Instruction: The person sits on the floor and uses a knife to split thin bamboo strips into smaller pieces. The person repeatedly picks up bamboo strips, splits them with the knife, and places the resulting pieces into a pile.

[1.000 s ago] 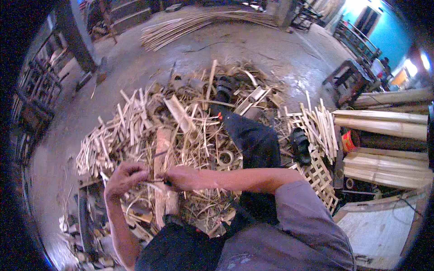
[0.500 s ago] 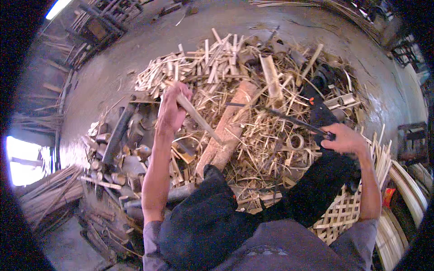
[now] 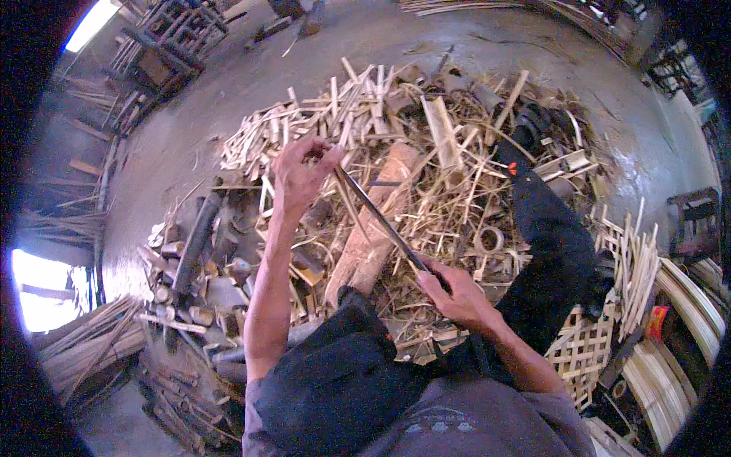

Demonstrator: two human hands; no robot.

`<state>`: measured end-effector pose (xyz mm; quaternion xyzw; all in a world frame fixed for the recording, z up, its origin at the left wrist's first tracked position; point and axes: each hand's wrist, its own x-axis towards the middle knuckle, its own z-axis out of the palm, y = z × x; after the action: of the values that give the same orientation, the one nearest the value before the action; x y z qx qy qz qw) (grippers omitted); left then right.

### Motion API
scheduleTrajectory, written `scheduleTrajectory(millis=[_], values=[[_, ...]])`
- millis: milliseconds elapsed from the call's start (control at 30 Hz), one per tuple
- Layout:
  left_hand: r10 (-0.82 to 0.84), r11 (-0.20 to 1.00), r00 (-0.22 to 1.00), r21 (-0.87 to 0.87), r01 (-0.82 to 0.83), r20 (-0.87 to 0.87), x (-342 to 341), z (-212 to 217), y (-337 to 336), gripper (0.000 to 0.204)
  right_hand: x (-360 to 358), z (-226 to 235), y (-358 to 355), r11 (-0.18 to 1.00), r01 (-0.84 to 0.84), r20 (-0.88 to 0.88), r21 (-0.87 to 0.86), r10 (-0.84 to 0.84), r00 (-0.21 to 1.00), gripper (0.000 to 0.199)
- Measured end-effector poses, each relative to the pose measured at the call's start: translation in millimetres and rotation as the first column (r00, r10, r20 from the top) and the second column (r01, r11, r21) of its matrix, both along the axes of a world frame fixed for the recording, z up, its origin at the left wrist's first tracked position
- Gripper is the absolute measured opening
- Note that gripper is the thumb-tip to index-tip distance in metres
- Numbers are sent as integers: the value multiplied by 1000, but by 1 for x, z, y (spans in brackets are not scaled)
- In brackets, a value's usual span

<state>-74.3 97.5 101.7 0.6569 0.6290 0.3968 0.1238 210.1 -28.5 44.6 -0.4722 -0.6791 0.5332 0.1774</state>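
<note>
I see the left grip (image 3: 301,174) a little left of the frame's centre, above the middle height. Its fingers are curled, and the thumb side is closed on the upper end of a thin bamboo strip (image 3: 353,209). The strip slants from this grip down to the right, and its free lower end is over the wooden block (image 3: 349,268). The right grip (image 3: 459,295), right of centre and lower, is closed around the handle end of a long knife (image 3: 383,222). The blade runs toward the upper left, and its far end is close to the left grip, just beside the strip; I cannot tell if blade and strip touch. Under the hands I see bamboo shavings (image 3: 449,217). A heap of split bamboo pieces (image 3: 293,122) lies at upper left of centre, and a woven lattice (image 3: 582,346) is at lower right.
</note>
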Motion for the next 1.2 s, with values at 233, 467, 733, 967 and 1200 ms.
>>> scheduleTrajectory(millis=[233, 467, 733, 967, 1200], values=[[80, 975, 945, 221, -8, -317, 23, -12, -5, 27, -14, -1, 22, 996, 68, -65, 53, -65, 996, 46], [100, 966, 913, 257, 6, -396, 79, 3, -32, 25, -49, -57, 60, 984, 79, -247, 157, -38, 968, 48], [-38, 997, 998, -69, 35, -42, 75, -1, -8, 27, -51, -60, 95, 993, -106, -252, -54, 89, 963, 44], [-156, 980, 984, -111, 166, 92, 74, -40, 47, 38, -43, -77, 124, 992, 12, -328, -129, -54, 943, 33], [-155, 985, 987, -66, 159, 51, 102, -61, 71, 41, -26, -77, 139, 984, 44, -75, 174, -32, 997, 20]])
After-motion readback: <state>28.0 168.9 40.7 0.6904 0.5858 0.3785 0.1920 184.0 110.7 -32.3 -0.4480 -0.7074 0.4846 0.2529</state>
